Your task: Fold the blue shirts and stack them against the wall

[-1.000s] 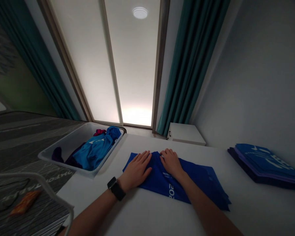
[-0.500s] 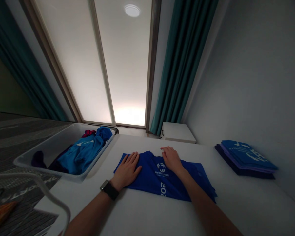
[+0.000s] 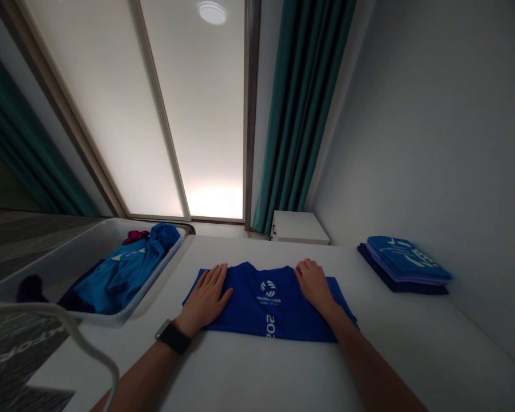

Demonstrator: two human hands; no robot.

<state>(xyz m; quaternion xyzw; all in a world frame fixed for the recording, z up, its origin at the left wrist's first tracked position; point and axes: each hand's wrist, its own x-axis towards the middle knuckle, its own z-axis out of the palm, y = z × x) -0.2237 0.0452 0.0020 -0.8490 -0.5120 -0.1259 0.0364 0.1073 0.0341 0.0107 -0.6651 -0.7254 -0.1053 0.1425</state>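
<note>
At centre of white bench (image 3: 412, 355): folded blue shirt (image 3: 257, 312), lying flat, white emblem and numerals facing up. Left hand (image 3: 208, 293) laid palm-down on its left end, fingers (image 3: 214, 276) slightly spread and flat, tips reaching the far edge of the cloth; black smartwatch (image 3: 173, 336) on that wrist. Right hand (image 3: 314, 284) palm-down on the right end, fingers (image 3: 304, 269) close together, slightly curled at the far edge. Nothing pinched or lifted; emblem bare between the two hands. Palms at opposite ends judged as keeping the fabric smooth and taut against the bench. Left of the shirt, apart from it: pale plastic bin (image 3: 60, 254) with a crumpled light-blue garment (image 3: 120, 273) and darker pieces inside. Far right, well apart, near the wall: neat stack of folded shirts (image 3: 405, 264), blue on top. Beyond the bench: small white cabinet (image 3: 299, 228), teal curtain (image 3: 302, 114).
</note>
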